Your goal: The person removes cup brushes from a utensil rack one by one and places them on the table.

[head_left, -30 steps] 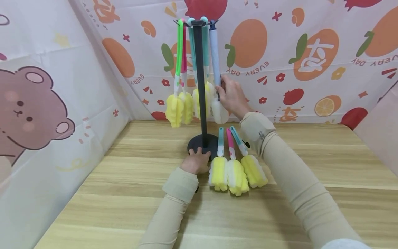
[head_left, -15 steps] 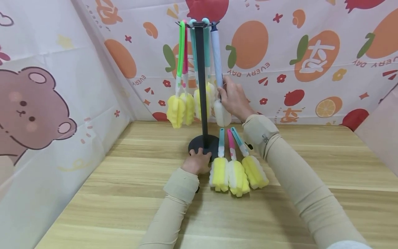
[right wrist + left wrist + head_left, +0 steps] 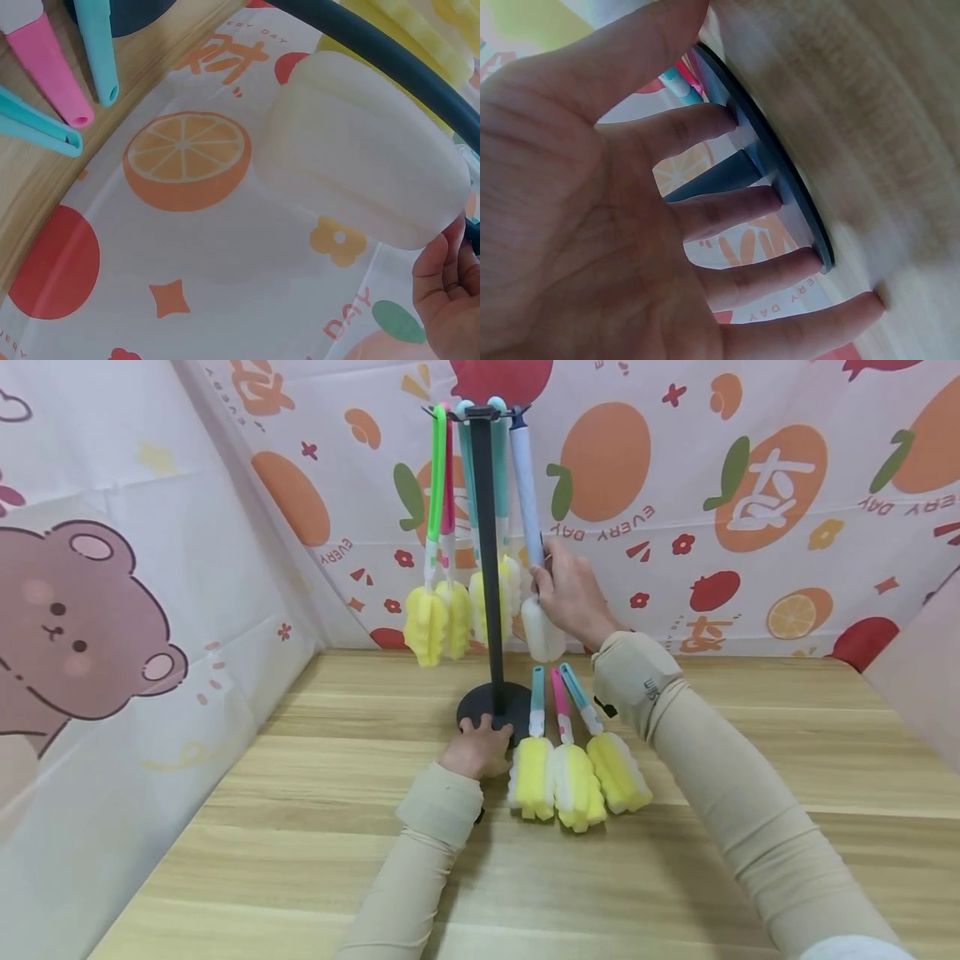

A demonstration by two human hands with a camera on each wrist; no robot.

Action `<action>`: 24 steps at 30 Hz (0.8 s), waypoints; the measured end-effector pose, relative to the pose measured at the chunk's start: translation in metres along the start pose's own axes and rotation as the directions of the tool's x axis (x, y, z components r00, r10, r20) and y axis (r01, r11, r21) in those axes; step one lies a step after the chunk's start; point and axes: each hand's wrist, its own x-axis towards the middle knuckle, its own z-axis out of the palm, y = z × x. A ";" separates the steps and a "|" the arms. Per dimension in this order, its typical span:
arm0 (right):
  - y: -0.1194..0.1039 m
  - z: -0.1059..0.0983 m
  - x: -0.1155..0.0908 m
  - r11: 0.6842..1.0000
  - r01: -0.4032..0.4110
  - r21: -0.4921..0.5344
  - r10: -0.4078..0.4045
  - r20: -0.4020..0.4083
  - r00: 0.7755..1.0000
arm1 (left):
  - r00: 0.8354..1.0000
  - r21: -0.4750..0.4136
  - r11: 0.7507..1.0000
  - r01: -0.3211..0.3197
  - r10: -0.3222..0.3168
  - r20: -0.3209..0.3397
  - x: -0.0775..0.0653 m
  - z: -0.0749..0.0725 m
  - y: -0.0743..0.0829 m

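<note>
Cloth (image 3: 678,585), fruit-printed, behind the stand (image 3: 490,568). Table (image 3: 262,827), wood-grained, beneath the stand, which is black and upright. Blue brush (image 3: 527,506), slightly tilted, right of the stand, its top at a hook. Green brush (image 3: 433,543) and pink brush (image 3: 456,610), hanging left of the stand. Three lying brushes (image 3: 577,777), front right of the stand. Right hand (image 3: 572,592), right of the stand, gripping the blue brush's lower handle. Left hand (image 3: 477,750), fingers spread, touching the stand's base.
</note>
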 end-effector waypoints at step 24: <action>0.006 -0.003 -0.001 0.998 -0.052 0.020 0.053 -0.028 0.998 | 1.000 0.003 1.000 0.014 -0.014 0.016 0.001 0.000 0.001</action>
